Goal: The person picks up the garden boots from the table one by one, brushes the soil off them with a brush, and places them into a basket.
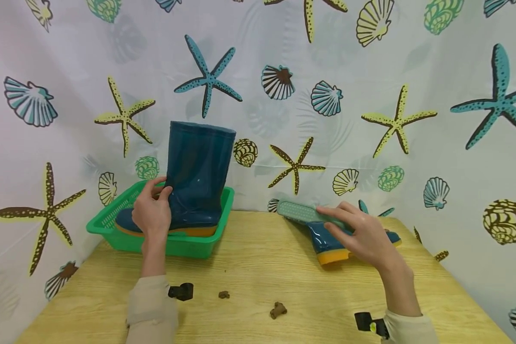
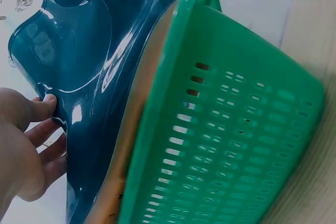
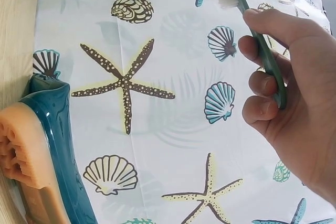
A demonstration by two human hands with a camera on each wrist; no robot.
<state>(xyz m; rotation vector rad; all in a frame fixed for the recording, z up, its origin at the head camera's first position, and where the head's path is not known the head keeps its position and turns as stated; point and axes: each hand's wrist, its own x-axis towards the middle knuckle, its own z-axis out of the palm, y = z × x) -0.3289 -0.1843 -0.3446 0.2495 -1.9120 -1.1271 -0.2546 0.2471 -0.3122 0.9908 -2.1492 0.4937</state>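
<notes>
The left grip [image 1: 152,208], a bare hand, pinches a blue boot [image 1: 199,186] by the front of its ankle, thumb on the near side and fingers reaching behind. The boot stands nearly upright in a green basket [image 1: 163,246], toe to the left, its yellow sole showing just above the near rim. The pinch at the ankle seems meant to steady the tall shaft, while the basket's walls look likely to hem in the foot.

The right grip [image 1: 365,231] is closed round the handle of a green brush [image 1: 298,211] — the fingers wrap it, so the head juts out free of the hand. In the right wrist view the white bristles face down towards the bench [image 1: 249,258], apart from everything.

Below that hand is the second boot [image 1: 324,241], heel nearest, toe to the right. It seems to lie tipped over on the bench, though the hand hides part of it; nothing holds it there.

Two brown clumps [image 1: 278,310] sit on the bench between the arms — loose, well apart from both boots. Behind hangs a white cloth [image 1: 339,157] printed with starfish and shells.
</notes>
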